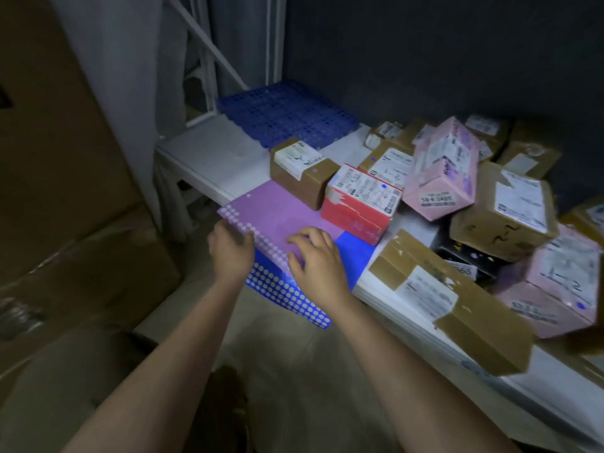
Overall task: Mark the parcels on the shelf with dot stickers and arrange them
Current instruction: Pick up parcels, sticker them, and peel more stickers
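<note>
The left hand (231, 248) grips the left edge of a purple sticker sheet (274, 217), its fingers curled round that edge. The right hand (313, 256) rests on the same sheet with fingers bent, the fingertips (294, 239) pressed near a row of pale dots; whether a dot is pinched cannot be told. The purple sheet lies at the front edge of the white shelf (209, 152), partly overhanging it, and is laid over a blue sticker sheet (287, 295) that juts past the front edge below the hands.

Just behind the purple sheet, a brown box (302, 171) with a white label is stood beside a red box (359, 199); a blue dot is seen on the red box's label. Further right, a pink box (443, 173) is tilted against the other parcels. A long brown parcel (454, 302) is laid along the front edge towards the right, with another pink box (562, 282) behind it bearing a blue dot. More brown parcels (503, 210) are piled towards the back right. A blue plastic grid (284, 114) is placed at the back left corner of the shelf.
</note>
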